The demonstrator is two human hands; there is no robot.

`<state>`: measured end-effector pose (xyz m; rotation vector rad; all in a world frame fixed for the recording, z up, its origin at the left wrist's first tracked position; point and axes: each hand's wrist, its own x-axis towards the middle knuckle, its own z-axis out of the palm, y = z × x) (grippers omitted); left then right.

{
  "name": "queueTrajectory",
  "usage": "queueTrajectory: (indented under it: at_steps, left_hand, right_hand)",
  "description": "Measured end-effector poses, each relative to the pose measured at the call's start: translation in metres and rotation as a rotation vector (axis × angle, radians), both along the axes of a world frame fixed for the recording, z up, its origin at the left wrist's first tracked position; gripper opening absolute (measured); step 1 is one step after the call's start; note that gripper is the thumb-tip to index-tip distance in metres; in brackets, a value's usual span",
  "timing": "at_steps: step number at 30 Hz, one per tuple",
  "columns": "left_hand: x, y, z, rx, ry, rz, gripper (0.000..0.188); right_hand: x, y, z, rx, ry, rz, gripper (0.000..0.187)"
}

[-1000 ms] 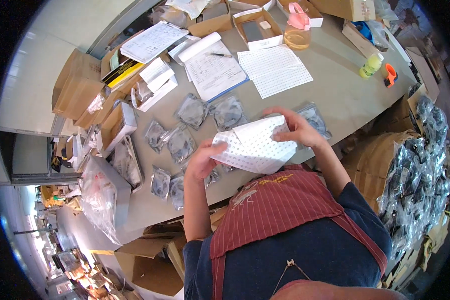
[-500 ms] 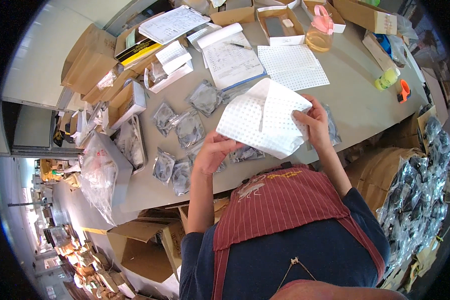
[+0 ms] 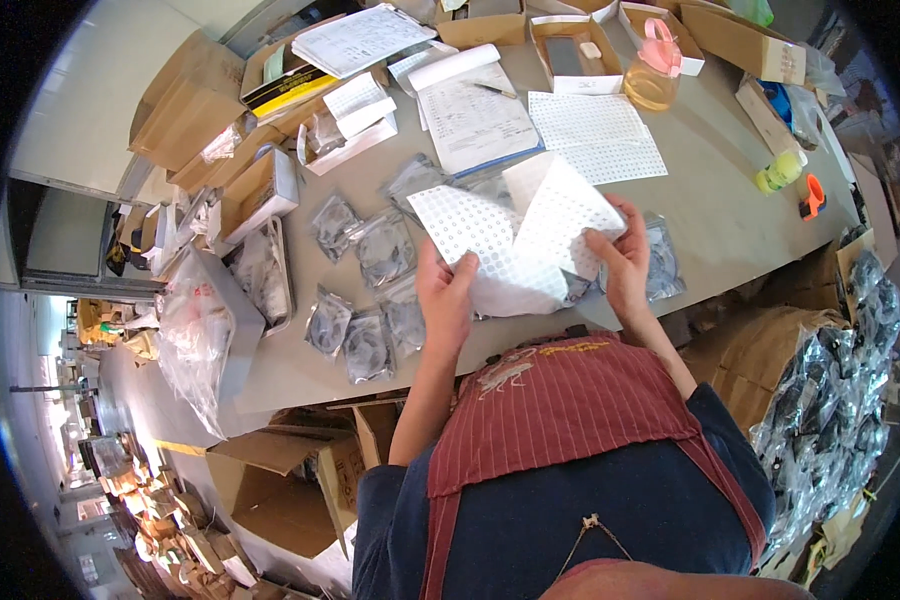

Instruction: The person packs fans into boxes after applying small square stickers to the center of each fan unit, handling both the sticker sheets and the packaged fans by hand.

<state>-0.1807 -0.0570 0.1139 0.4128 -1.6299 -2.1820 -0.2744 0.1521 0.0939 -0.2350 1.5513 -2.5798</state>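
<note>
Left grip (image 3: 444,292) and right grip (image 3: 626,262), each closed thumb-to-fingers, pinch folded-looking white patterned paper (image 3: 492,240) above the near edge of the bench (image 3: 725,195), where uneven pulling could crease or tear it.

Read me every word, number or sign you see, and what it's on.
Nothing reads clearly.
White paper in the left hand and right hand: tiny printed marks, too small.
Clipboard page: writing, too small.
Apron: yellow lettering, too blurred.
Top-right cardboard box: print, too blurred.

The left grip (image 3: 444,292) and right grip (image 3: 625,262) hold white patterned paper (image 3: 482,240).
</note>
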Motion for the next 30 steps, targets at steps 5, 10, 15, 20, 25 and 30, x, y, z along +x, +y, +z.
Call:
queueTrajectory:
  at_steps: [5, 10, 15, 20, 25, 30]
  left_hand:
    - [0.001, -0.027, 0.019, -0.299, 0.021, 0.022, 0.082]
    - [0.001, -0.039, 0.020, -0.683, 0.000, 0.011, 0.045]
    - [0.000, -0.033, 0.022, -0.398, -0.034, -0.017, 0.030]
    - [0.001, -0.030, 0.035, -0.108, 0.072, -0.092, 0.031]
    - [0.003, -0.026, 0.042, -0.243, 0.108, -0.243, 0.051]
    - [0.004, -0.021, 0.046, -0.303, 0.058, -0.296, 0.057]
  right_hand:
    - [-0.002, 0.017, 0.017, 0.015, 0.053, -0.030, 0.055]
    - [0.002, 0.019, 0.027, 0.122, 0.127, 0.189, 0.036]
    - [0.008, 0.003, 0.040, 0.187, 0.123, 0.494, 0.036]
    - [0.013, -0.008, 0.042, 0.294, 0.219, 0.560, 0.033]
    - [0.015, -0.016, 0.043, 0.271, 0.094, 0.567, 0.031]
    - [0.018, -0.021, 0.041, 0.245, 0.167, 0.510, 0.030]
